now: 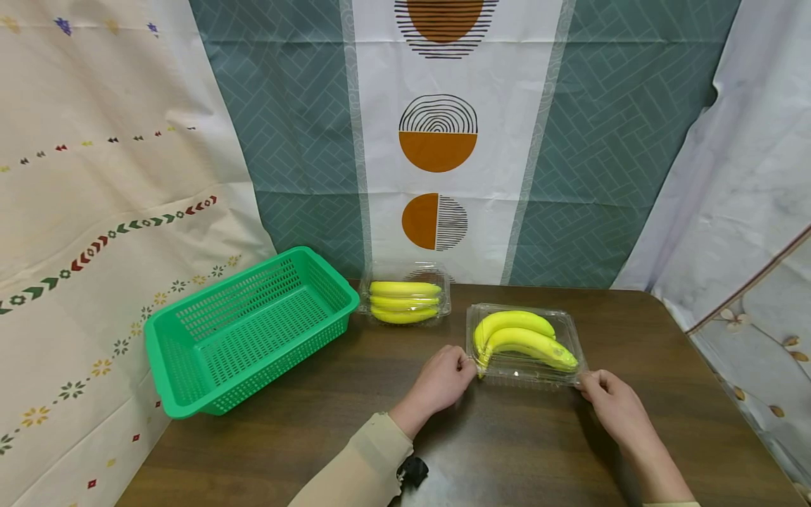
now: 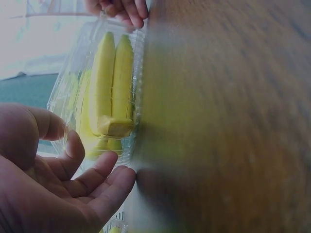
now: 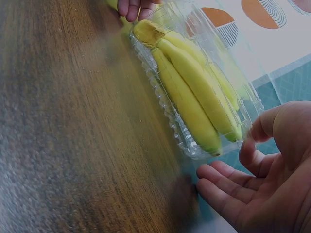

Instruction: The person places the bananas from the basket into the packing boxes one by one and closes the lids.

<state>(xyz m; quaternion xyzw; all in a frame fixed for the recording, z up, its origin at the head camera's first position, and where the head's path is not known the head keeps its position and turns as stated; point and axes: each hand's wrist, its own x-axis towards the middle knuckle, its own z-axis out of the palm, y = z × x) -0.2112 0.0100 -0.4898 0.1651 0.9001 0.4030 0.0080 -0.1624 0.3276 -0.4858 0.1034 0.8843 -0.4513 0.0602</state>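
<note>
A clear plastic clamshell box [image 1: 521, 373] with yellow bananas [image 1: 531, 341] inside sits on the right part of the table. My left hand [image 1: 441, 380] pinches its near left corner between thumb and index finger. At the near right corner, my right hand [image 1: 616, 407] pinches the rim the same way. Both wrist views show the other fingers loosely bent below the rim. The bananas [image 3: 192, 82] are joined at one stem, seen through the clear wall in the right wrist view. Whether the lid is fully snapped down, I cannot tell.
A second clear box [image 1: 445, 299] holding several bananas [image 1: 404, 303] stands against the back curtain [image 1: 304, 141]. To its left is a green perforated basket [image 1: 253, 380], set at an angle. Brown wooden table [image 1: 507, 451] lies under everything. Patterned cloth [image 1: 95, 176] hangs along the left.
</note>
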